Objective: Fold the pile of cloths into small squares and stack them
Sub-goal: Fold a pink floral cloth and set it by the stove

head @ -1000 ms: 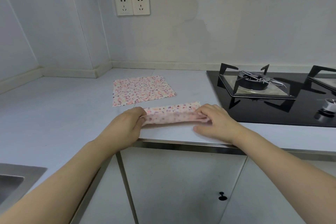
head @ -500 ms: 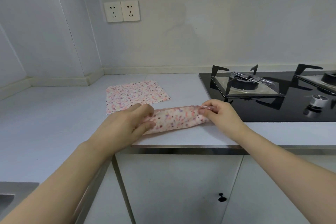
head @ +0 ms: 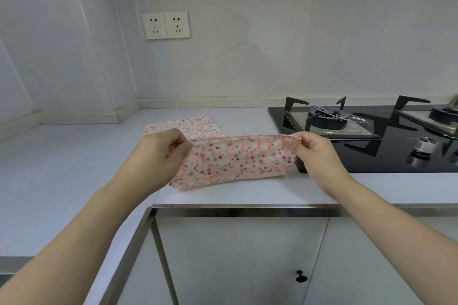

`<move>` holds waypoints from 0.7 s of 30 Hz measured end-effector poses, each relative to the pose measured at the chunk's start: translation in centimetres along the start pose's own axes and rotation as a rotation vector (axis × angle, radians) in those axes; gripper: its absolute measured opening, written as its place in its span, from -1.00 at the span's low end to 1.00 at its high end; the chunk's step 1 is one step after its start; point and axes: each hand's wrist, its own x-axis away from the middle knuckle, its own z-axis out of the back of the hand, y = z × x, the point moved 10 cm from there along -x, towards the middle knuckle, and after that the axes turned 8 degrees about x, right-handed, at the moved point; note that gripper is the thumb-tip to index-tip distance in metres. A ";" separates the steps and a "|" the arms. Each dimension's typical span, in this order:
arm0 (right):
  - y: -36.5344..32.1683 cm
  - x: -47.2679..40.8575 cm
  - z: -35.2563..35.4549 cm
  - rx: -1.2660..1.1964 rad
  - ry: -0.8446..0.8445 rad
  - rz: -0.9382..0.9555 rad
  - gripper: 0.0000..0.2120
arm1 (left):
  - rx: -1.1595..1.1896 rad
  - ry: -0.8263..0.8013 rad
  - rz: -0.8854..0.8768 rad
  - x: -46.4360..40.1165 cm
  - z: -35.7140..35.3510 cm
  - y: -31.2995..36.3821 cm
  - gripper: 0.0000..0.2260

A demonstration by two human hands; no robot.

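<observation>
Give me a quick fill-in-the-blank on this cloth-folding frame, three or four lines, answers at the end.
1. Both the left hand and the right hand pinch the top edge of the ____ cloth.
2. A second floral cloth lies flat on the countertop, ____ the held one.
3. The gas stove sits on the person's ____ side.
4. On the wall there are ____ sockets.

Answers: floral; behind; right; two

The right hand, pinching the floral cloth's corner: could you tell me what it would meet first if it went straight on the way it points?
Likely the held pink floral cloth itself, then the left hand gripping its other end; depth is unclear.
</observation>
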 end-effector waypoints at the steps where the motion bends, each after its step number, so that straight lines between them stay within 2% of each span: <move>1: -0.4 -0.1 0.1 -0.006 0.001 -0.002 -0.82 | 0.005 0.018 0.003 0.0 0.2 0.2 -0.86; 7: -2.3 -0.7 0.7 -0.022 -0.020 0.005 -0.83 | 0.059 0.045 0.060 -0.2 1.0 0.2 -0.85; 12: -2.3 -2.1 0.7 0.092 -0.076 -0.034 -0.56 | 0.142 0.052 0.105 -0.5 0.7 -0.9 -0.87; 15: -1.2 -3.7 -0.5 0.160 -0.173 -0.121 -0.62 | 0.229 0.088 0.134 -0.6 0.1 -2.0 -0.89; 18: 0.0 -6.3 -2.1 0.451 -0.130 -0.128 -0.71 | 0.177 0.110 0.191 -0.5 -1.2 -3.7 -0.92; 21: -0.7 -6.7 -5.8 0.876 -0.100 -0.032 -0.62 | -0.005 0.107 0.160 -0.1 -2.7 -4.7 -0.78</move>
